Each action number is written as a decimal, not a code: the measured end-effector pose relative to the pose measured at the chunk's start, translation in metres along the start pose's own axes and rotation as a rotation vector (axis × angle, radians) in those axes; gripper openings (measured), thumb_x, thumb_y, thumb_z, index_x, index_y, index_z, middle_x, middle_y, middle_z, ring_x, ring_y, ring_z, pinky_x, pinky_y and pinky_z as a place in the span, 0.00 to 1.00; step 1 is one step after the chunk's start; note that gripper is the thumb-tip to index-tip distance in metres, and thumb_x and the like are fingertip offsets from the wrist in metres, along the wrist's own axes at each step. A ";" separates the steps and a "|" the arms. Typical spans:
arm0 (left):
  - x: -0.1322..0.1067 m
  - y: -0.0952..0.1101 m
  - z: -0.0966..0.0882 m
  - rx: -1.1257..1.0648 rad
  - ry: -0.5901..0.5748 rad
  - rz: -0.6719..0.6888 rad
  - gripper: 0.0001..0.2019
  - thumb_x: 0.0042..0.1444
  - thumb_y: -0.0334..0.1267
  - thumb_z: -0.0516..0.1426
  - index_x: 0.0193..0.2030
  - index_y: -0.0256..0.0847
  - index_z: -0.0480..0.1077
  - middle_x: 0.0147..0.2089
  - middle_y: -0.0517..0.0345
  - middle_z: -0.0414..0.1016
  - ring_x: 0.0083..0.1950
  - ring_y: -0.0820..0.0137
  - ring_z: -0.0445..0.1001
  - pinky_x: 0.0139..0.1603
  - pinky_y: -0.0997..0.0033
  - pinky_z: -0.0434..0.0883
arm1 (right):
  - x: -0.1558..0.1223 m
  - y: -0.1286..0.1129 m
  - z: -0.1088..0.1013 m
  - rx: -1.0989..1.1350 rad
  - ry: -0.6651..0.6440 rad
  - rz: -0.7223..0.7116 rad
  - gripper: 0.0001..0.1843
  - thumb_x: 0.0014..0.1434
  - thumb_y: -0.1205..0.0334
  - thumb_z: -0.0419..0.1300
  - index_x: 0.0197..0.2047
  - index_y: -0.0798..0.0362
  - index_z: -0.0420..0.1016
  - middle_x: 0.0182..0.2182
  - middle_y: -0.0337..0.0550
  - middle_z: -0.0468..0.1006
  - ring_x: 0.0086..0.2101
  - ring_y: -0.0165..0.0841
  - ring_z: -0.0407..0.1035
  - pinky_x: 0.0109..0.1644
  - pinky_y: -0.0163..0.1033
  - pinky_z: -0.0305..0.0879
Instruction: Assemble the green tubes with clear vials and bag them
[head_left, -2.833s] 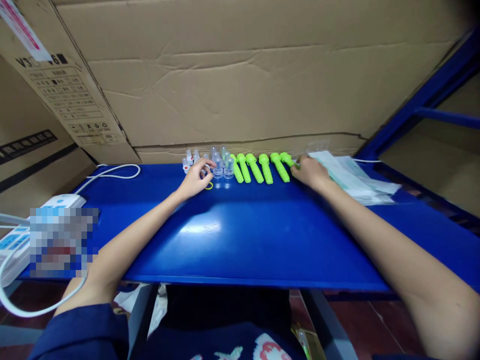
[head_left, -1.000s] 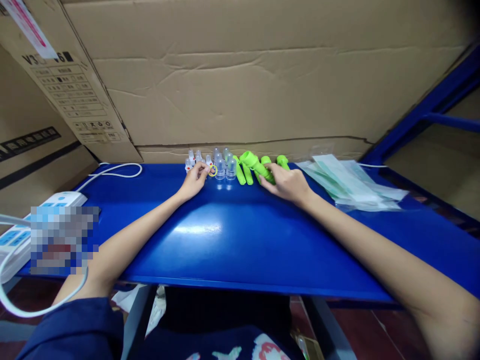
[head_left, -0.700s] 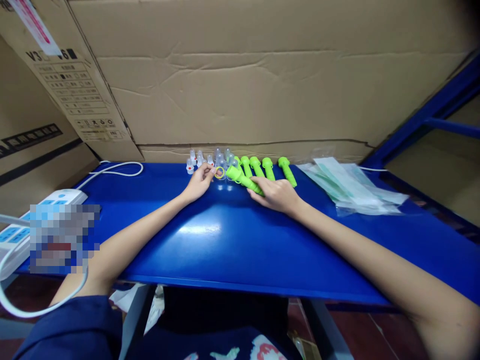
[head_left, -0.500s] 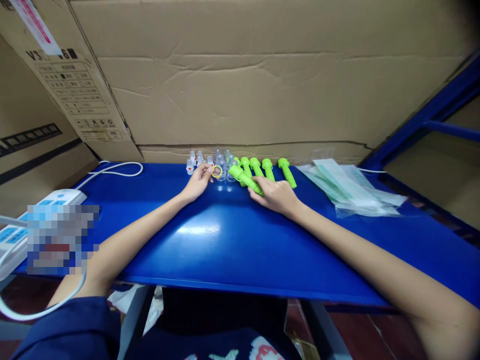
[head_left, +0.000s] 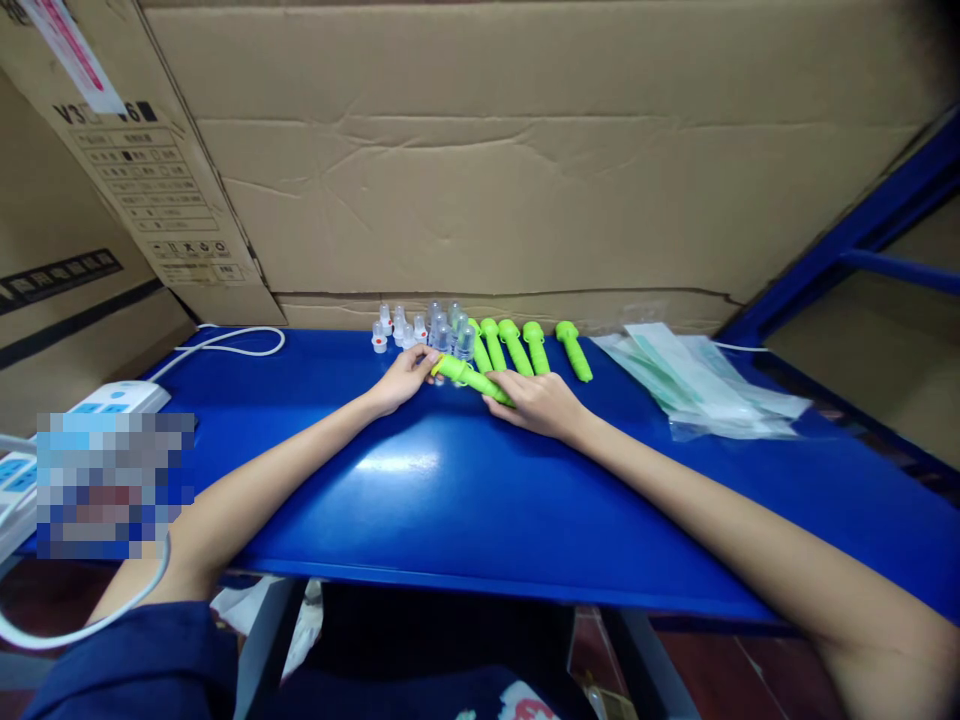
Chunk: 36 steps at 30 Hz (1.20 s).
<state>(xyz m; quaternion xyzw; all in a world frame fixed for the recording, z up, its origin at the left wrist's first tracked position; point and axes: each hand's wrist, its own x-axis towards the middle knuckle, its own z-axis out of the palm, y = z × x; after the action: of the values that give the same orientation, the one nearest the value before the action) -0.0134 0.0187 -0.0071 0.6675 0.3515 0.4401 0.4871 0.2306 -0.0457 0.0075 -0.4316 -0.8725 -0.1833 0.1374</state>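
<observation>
My right hand [head_left: 536,400] is closed around a lime-green flashlight-shaped plastic handle [head_left: 480,380], whose wide end points left. My left hand [head_left: 409,378] pinches a small yellow ring [head_left: 436,368] against that wide end; whether the ring is seated on it I cannot tell. Just behind the hands stand several clear plastic domes [head_left: 465,342]. Left of these are several small clear-topped white pieces with red dots [head_left: 379,340]. More lime-green handles [head_left: 516,348] lie side by side behind my right hand, with a single green handle [head_left: 574,352] apart to the right.
Clear bags with pale green-and-white contents [head_left: 697,385] lie at the right of the blue table [head_left: 420,520]. A white power strip [head_left: 124,400] and a white cable [head_left: 247,345] are on the left. Cardboard [head_left: 480,200] stands upright along the back edge.
The handle's wide end has come down and left to meet the yellow ring. My left hand has shifted slightly nearer to me, and the ring now touches the handle.
</observation>
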 end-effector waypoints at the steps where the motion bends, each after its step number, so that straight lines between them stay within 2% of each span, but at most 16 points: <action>1: 0.000 0.000 0.001 -0.006 -0.005 -0.003 0.13 0.64 0.47 0.57 0.37 0.37 0.67 0.27 0.62 0.71 0.29 0.75 0.69 0.36 0.74 0.67 | 0.000 0.000 0.000 0.005 0.000 -0.007 0.25 0.70 0.51 0.47 0.54 0.58 0.77 0.41 0.52 0.84 0.33 0.39 0.77 0.28 0.39 0.56; 6: -0.001 0.000 0.004 -0.061 0.027 -0.012 0.16 0.61 0.50 0.59 0.36 0.37 0.67 0.28 0.62 0.71 0.30 0.75 0.71 0.37 0.74 0.68 | 0.000 0.002 0.004 0.009 0.038 -0.041 0.24 0.70 0.51 0.48 0.53 0.58 0.77 0.39 0.51 0.84 0.32 0.37 0.77 0.28 0.38 0.55; 16: 0.000 -0.003 0.007 -0.221 0.095 -0.073 0.14 0.62 0.45 0.60 0.35 0.37 0.65 0.28 0.63 0.71 0.28 0.76 0.71 0.38 0.73 0.71 | -0.001 0.003 0.011 -0.069 0.167 -0.152 0.22 0.71 0.54 0.48 0.50 0.60 0.78 0.36 0.48 0.84 0.29 0.33 0.75 0.26 0.39 0.53; 19: -0.002 -0.002 0.007 -0.174 0.064 -0.061 0.14 0.61 0.47 0.60 0.35 0.38 0.66 0.27 0.63 0.70 0.28 0.75 0.70 0.36 0.73 0.70 | -0.001 0.003 0.011 -0.077 0.180 -0.174 0.21 0.71 0.55 0.48 0.50 0.59 0.77 0.35 0.47 0.84 0.28 0.32 0.75 0.26 0.39 0.53; 23: -0.004 0.001 0.007 -0.061 0.030 0.038 0.13 0.61 0.47 0.59 0.35 0.38 0.68 0.29 0.62 0.69 0.30 0.74 0.69 0.35 0.74 0.69 | -0.001 0.003 0.014 -0.102 0.226 -0.216 0.20 0.71 0.55 0.50 0.49 0.59 0.78 0.33 0.45 0.83 0.27 0.31 0.74 0.26 0.39 0.51; 29: -0.004 -0.002 0.006 0.001 0.144 0.145 0.09 0.58 0.41 0.60 0.37 0.37 0.70 0.35 0.58 0.73 0.37 0.73 0.72 0.39 0.76 0.68 | -0.003 0.004 0.018 -0.092 0.216 -0.208 0.20 0.71 0.55 0.49 0.50 0.59 0.78 0.34 0.46 0.82 0.26 0.31 0.73 0.25 0.38 0.50; 36: -0.007 -0.003 0.007 0.103 0.161 0.189 0.12 0.60 0.44 0.59 0.41 0.35 0.74 0.40 0.51 0.79 0.40 0.69 0.77 0.44 0.71 0.72 | -0.004 0.003 0.018 -0.047 0.136 -0.120 0.21 0.71 0.53 0.49 0.50 0.59 0.77 0.35 0.49 0.83 0.27 0.34 0.75 0.26 0.38 0.54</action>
<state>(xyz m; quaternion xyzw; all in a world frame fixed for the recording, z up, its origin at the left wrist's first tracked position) -0.0095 0.0111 -0.0122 0.6841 0.3471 0.5177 0.3787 0.2342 -0.0389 -0.0098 -0.3683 -0.8808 -0.2406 0.1748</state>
